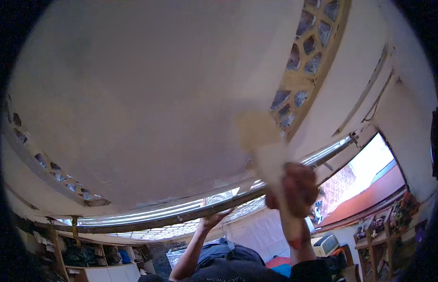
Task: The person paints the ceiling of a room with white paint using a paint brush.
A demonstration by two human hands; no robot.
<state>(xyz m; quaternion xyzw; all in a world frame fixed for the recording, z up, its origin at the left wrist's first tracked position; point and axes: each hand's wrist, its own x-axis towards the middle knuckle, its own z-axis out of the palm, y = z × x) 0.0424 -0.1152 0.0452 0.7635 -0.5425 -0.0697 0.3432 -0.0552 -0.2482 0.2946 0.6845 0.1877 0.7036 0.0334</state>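
A pale brush-like tool (pixel 268 150), smeared by motion, is in my right hand (pixel 296 190). The fingers wrap round its light handle, and its yellowish wide end points up toward the pale ceiling panel (pixel 158 94). Whether that end touches the panel cannot be made out. Lower and to the left, my left hand (pixel 215 218) is raised at the long rail below the panel, fingers apart, close to a clear round object (pixel 221 197). Whether the hand grips the rail or that object is unclear.
A patterned cut-out border (pixel 306 61) curves along the panel's right side. The long dark rail (pixel 181 218) crosses below it. Shelves (pixel 99 254) stand at lower left. A bright window (pixel 360 178) and a wooden rack (pixel 386 235) are at right.
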